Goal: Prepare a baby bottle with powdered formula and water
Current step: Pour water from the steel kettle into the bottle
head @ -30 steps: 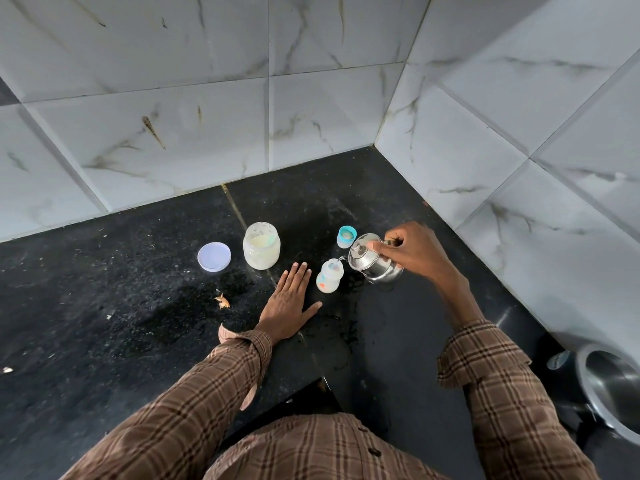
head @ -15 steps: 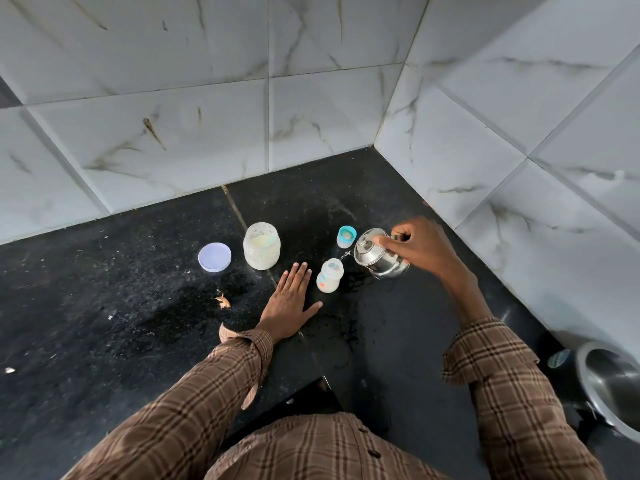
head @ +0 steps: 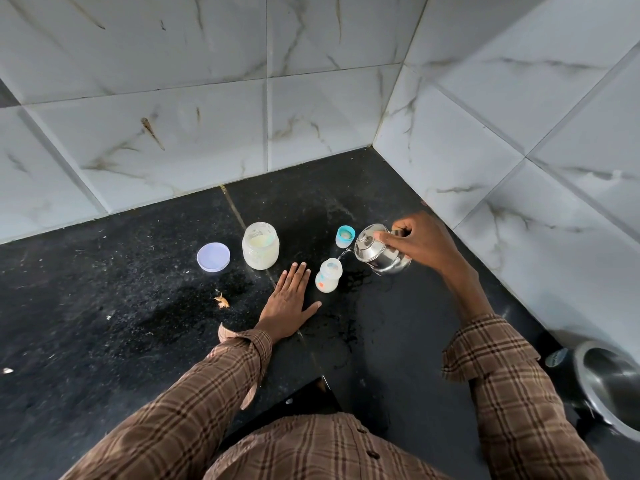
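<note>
Now the bottle [head: 328, 275] stands upright and uncapped on the black counter [head: 104, 306], near the wall corner. Just right of the bottle, the right hand [head: 420, 242] grips a small steel kettle [head: 379, 250] by its handle, fingers curled round it, and tilts its spout over the bottle's mouth; a thin stream of water shows there. Just left of the bottle, the left hand [head: 289, 304] lies flat on the counter, fingers straight and holding nothing. Behind the bottle stands a blue cap [head: 345, 236]. Further left of the bottle are an open jar [head: 260, 245] of pale powder and its lid [head: 213, 257].
</note>
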